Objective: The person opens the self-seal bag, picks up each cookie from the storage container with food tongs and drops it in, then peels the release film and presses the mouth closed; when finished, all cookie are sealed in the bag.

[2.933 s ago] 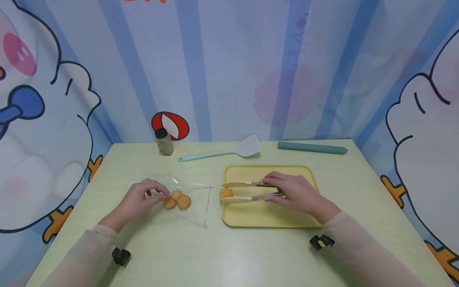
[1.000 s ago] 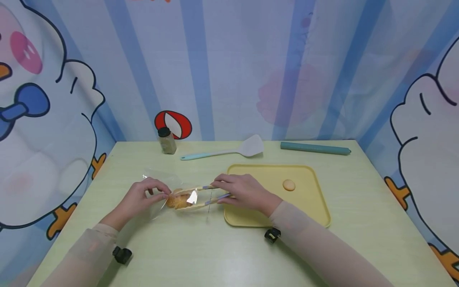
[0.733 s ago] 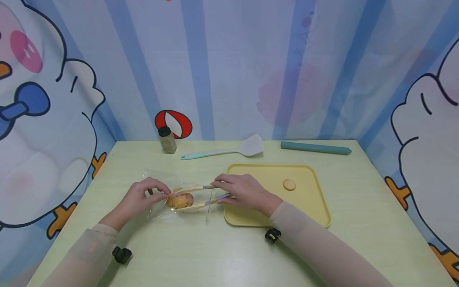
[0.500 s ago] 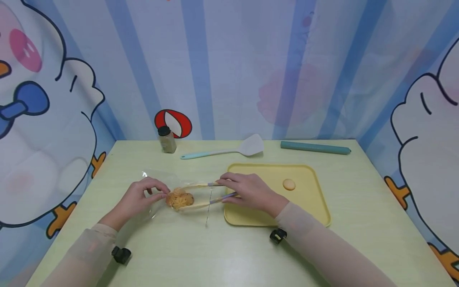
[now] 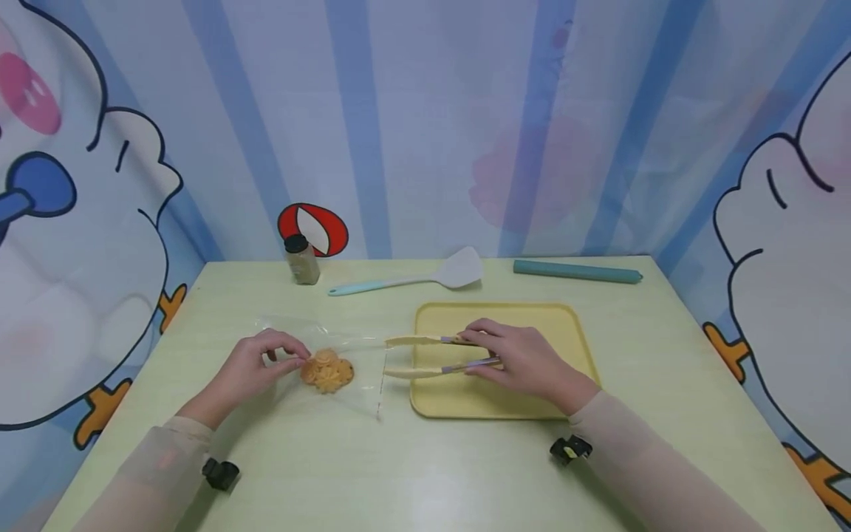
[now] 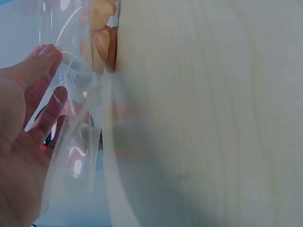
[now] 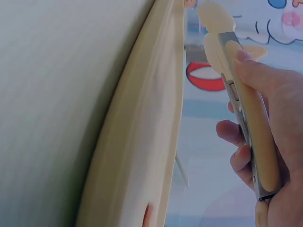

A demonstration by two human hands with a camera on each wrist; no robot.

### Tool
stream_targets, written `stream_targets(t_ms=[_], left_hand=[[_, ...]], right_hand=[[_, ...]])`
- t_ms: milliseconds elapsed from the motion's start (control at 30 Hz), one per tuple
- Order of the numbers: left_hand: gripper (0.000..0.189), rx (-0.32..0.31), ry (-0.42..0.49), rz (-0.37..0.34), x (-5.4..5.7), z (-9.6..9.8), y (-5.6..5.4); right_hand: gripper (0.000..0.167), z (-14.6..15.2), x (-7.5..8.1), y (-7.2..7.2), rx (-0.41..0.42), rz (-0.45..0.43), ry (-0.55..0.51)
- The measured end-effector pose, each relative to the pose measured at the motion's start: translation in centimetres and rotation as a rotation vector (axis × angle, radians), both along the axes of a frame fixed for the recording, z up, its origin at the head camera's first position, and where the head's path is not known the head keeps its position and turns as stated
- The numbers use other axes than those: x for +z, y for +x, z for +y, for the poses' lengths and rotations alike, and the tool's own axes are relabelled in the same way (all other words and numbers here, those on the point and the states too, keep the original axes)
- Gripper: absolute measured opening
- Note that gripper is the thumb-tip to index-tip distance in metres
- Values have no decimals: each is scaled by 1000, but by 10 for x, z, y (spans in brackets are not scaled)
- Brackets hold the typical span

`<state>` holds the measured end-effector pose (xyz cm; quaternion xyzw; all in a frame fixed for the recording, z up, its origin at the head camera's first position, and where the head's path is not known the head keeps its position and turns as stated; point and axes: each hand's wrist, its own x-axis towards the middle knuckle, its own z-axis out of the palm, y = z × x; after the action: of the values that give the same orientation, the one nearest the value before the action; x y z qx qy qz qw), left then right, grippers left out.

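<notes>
My left hand [image 5: 255, 372] pinches the clear plastic bag [image 5: 359, 395] near its closed end; in the left wrist view the thumb and fingertip hold the film [image 6: 75, 163]. Several golden cookies [image 5: 328, 372] lie in a cluster inside the bag, just right of those fingertips, a flower-shaped one on top. My right hand [image 5: 521, 362] grips a pair of tongs [image 5: 425, 372] above the yellow tray [image 5: 499, 410]. The tongs' cream tips stand apart with nothing between them, by the bag's mouth. In the right wrist view the thumb lies along the tongs' handle [image 7: 260, 142].
Along the back of the table [image 5: 425, 473] stand a black-capped spice jar [image 5: 302, 262], a spatula [image 5: 459, 270] with a pale blue handle, and a green rod-shaped roll [image 5: 577, 271]. A patterned curtain [image 5: 425, 133] rises behind and at both sides.
The tongs carried a flower-shaped cookie from the tray into the bag and released it there. They have drawn back rightward. A round cookie seen earlier on the tray is now hidden by my right hand.
</notes>
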<state>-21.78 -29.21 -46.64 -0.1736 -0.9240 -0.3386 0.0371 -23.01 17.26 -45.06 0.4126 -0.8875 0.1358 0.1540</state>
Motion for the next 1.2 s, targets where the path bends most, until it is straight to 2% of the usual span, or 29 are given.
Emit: stream_targets(t_ms=[300,433,733,1000,1200], left_hand=[[14,-13,-6,-3,-4,-2,1],[13,-9,-5,-15,-5,-1,1],[17,33,-20,-55,-7,1,2],[17,31,-14,-50,-8,1,3],[14,25,-13,-50,-5,3,3]], right_hand=[[51,59,-4,11,-139,-44,-15],[53,80,-5,17,-196,-38,-24],[54,118,-3,28,-289,-17,-37],[53,146,-3,35,-392,-41,-10],[51,159,-4,36,-408,-53,-3]])
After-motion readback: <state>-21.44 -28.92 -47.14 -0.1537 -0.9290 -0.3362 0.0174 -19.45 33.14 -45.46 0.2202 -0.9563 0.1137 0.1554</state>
